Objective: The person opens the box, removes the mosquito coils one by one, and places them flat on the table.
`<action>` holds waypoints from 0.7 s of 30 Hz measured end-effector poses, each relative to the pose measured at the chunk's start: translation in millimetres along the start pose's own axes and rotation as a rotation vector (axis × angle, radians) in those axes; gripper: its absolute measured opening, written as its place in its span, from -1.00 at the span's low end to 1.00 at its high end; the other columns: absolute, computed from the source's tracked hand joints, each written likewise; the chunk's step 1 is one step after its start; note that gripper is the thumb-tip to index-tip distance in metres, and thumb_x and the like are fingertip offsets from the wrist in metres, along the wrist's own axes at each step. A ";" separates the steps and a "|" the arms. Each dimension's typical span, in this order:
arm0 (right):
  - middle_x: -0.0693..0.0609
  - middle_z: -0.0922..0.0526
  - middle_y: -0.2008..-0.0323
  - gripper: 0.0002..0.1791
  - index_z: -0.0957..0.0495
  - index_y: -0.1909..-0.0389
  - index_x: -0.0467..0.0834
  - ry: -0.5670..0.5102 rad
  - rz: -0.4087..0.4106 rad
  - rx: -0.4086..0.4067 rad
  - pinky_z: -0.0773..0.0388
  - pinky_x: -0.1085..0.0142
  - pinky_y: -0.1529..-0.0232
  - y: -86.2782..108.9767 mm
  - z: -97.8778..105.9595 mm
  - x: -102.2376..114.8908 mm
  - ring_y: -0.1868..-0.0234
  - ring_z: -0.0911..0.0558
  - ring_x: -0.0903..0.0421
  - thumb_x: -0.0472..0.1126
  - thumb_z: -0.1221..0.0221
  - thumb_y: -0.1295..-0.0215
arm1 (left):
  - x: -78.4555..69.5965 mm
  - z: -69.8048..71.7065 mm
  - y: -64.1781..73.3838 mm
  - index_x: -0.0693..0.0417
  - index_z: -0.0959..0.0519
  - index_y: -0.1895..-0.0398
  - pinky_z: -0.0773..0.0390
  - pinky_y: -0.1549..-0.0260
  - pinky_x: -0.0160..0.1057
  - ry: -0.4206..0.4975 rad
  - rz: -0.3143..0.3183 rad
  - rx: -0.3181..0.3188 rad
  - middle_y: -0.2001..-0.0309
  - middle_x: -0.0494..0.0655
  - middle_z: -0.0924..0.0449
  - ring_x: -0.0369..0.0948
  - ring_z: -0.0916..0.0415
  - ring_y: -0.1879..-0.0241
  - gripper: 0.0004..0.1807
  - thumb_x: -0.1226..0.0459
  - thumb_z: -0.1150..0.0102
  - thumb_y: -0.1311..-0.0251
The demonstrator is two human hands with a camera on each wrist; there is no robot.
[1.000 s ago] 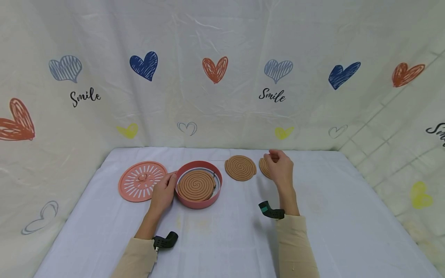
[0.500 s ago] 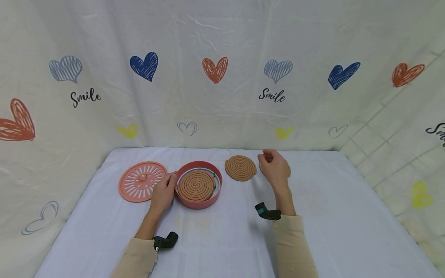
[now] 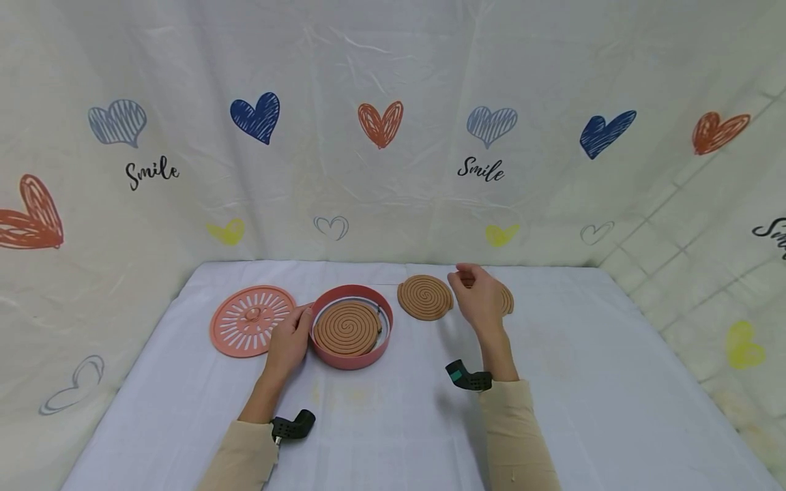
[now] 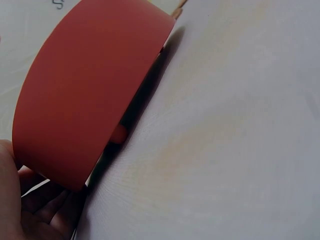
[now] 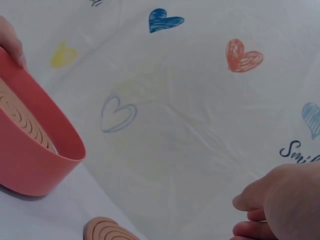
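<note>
My left hand (image 3: 288,342) grips the left side of a round red mosquito coil holder (image 3: 348,363), near its short handle. A spiral brown mosquito coil (image 3: 347,328) lies inside, over a pale inner base. In the left wrist view the fingers (image 4: 50,215) reach under the holder's edge. My right hand (image 3: 482,301) is over another mosquito coil (image 3: 507,300) and hides much of it. Its fingers are loosely bent, with nothing seen between thumb and fingers in the right wrist view. One more mosquito coil (image 3: 425,297) lies flat between the holder and that hand.
The slotted pink lid (image 3: 252,314) with a small knob lies left of the holder, partly behind my left hand. A white cloth covers the table (image 3: 393,423). Behind it hangs a pale sheet (image 3: 424,61) printed with hearts.
My right hand has moved left across the rightmost coil, uncovering that coil's right edge. The left hand, the holder and the other coils stay where they were.
</note>
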State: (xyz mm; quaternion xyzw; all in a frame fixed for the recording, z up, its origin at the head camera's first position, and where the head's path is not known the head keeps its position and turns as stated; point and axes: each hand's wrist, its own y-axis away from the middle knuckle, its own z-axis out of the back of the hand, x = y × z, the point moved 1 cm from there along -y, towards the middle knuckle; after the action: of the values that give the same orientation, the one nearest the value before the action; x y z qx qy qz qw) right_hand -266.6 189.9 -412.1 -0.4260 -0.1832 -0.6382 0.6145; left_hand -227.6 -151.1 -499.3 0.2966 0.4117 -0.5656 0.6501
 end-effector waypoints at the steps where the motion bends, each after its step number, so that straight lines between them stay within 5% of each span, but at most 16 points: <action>1: -0.21 -0.69 0.07 -0.59 -0.56 -0.14 -0.27 -0.003 0.003 0.002 -0.63 0.03 -0.02 0.2 -0.4 0.5 0.03 -0.66 -0.11 -0.09 -0.15 -0.41 | 0.0 0.0 -0.1 0.03 -0.52 -0.30 -0.43 -0.33 0.11 -0.001 -0.001 -0.001 -0.25 0.08 -0.59 0.01 -0.46 -0.35 -0.43 -0.11 0.20 -0.52; 21: -0.19 -0.69 0.05 -0.57 -0.55 -0.16 -0.27 -0.002 0.042 0.073 -0.63 0.06 -0.06 2.8 -12.2 10.2 0.01 -0.66 -0.09 -0.08 -0.16 -0.42 | 0.1 0.4 0.0 0.04 -0.53 -0.28 -0.43 -0.34 0.11 0.005 -0.012 -0.005 -0.24 0.08 -0.60 0.01 -0.46 -0.34 -0.44 -0.10 0.19 -0.52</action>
State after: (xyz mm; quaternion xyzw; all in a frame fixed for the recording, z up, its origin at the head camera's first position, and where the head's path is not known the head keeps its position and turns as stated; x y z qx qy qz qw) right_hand -266.6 173.7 -412.0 -0.4075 -0.1978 -0.6177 0.6428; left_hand -227.5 -151.5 -499.3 0.2937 0.4165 -0.5677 0.6465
